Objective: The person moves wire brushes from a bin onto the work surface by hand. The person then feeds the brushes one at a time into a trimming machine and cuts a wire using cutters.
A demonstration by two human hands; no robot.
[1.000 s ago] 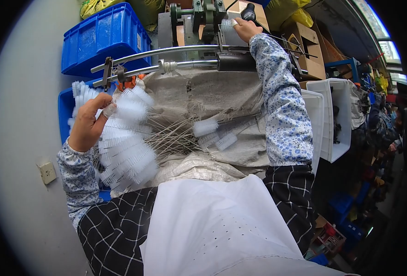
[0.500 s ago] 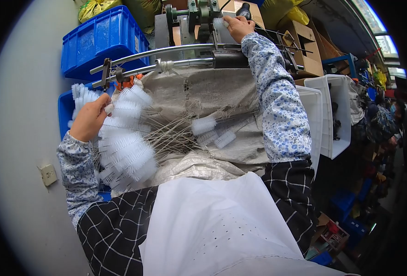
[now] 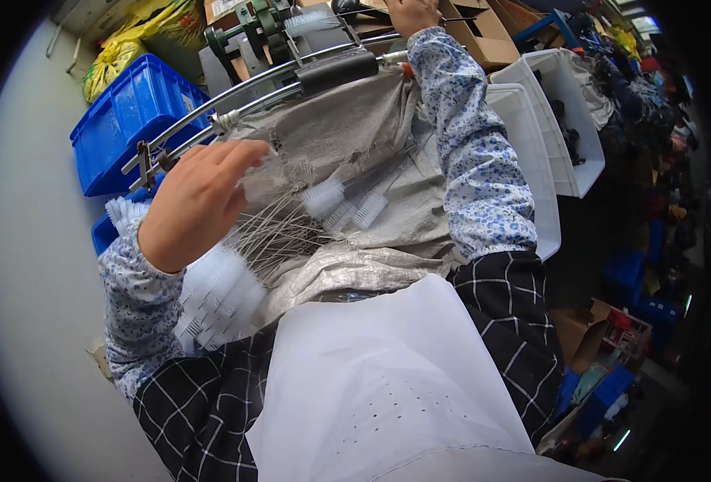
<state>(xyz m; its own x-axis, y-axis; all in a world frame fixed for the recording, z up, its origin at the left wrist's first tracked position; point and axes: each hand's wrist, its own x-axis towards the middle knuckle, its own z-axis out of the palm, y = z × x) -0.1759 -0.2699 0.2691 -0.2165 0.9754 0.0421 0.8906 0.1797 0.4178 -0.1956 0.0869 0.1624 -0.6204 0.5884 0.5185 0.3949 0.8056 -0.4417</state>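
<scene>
My left hand is raised over the left side of the lap, with its fingers stretched to the right and the thumb apart. Just beyond the fingertips is a pale, bristly blur that I cannot make out clearly. Below lies a pile of white bristle brushes with thin wire stems. My right hand is at the top edge, partly cut off, its fingers curled; what they grip is hidden. To its left, a white brush lies at the green machine.
Metal rails with a black sleeve cross in front of the machine. Grey woven sacking covers the work area, with a few loose brushes on it. A blue crate stands left, white bins right.
My left hand has lifted from the brush pile and moved right, its fingers spreading. My right hand has shifted right, away from the brush at the machine. The view has turned.
</scene>
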